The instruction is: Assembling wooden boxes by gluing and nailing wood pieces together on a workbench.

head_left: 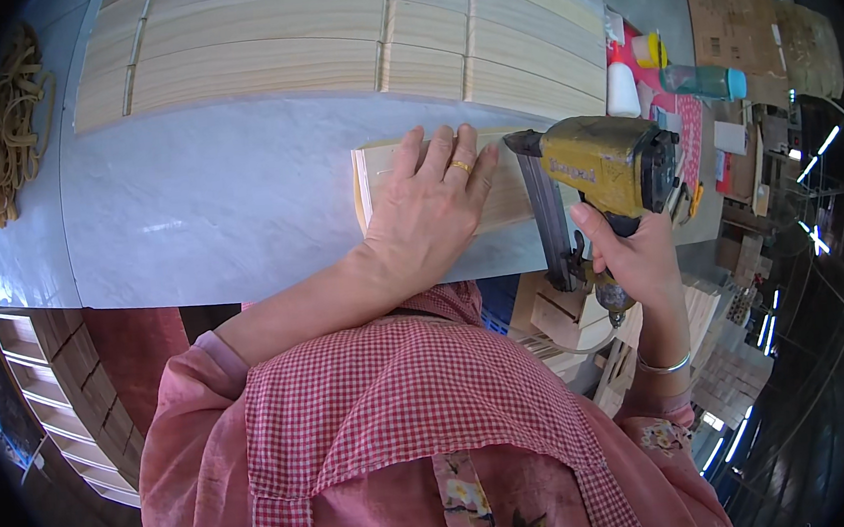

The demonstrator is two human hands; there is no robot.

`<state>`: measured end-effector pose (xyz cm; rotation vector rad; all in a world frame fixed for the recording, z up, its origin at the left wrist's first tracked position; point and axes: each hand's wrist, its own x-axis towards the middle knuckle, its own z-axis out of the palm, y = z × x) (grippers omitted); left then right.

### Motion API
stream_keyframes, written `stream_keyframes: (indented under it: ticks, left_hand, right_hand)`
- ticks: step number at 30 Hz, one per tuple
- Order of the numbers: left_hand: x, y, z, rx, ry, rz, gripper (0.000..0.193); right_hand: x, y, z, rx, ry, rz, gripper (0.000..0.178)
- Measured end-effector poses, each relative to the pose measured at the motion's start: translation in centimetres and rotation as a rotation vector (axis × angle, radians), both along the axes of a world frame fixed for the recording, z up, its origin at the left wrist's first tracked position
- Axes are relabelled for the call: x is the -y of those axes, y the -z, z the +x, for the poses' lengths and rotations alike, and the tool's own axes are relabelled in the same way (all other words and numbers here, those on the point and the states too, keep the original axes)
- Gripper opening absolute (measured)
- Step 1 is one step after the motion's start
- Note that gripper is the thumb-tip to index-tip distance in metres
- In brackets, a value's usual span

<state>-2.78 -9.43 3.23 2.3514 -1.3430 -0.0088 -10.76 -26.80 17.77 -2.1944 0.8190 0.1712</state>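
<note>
My left hand (429, 205) lies flat on a pale wooden piece (508, 194) near the table's front edge, fingers stretched out over its top. That piece looks like a shallow box or stacked boards; much of it is under the hand. A yellow and black nail gun (593, 156) is gripped by its handle in my right hand (634, 257). Its nose meets the far right part of the wooden piece, just right of my left fingers; whether it touches I cannot tell. The long magazine slants down toward me.
Grooved pale boards (263, 52) lie side by side across the back of the grey table (195, 198). Rubber bands (10, 149) are heaped at the left. A white bottle (622, 90) and a teal-capped bottle (702, 81) stand or lie at the right. Wooden trays (47, 392) are stacked lower left.
</note>
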Motion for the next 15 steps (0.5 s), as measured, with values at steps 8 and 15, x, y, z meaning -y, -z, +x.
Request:
stream_keyframes:
  ticks: [8,15]
  left_hand:
    - [-0.14,0.08,0.1,0.002,0.005,-0.007,0.08]
    - [-0.22,-0.09,0.24,0.028,-0.013,-0.098,0.052]
  right_hand:
    - [0.51,-0.4,0.73,-0.066,-0.038,0.024,0.022]
    - [0.15,-0.22,0.27,-0.093,-0.01,0.008,0.021]
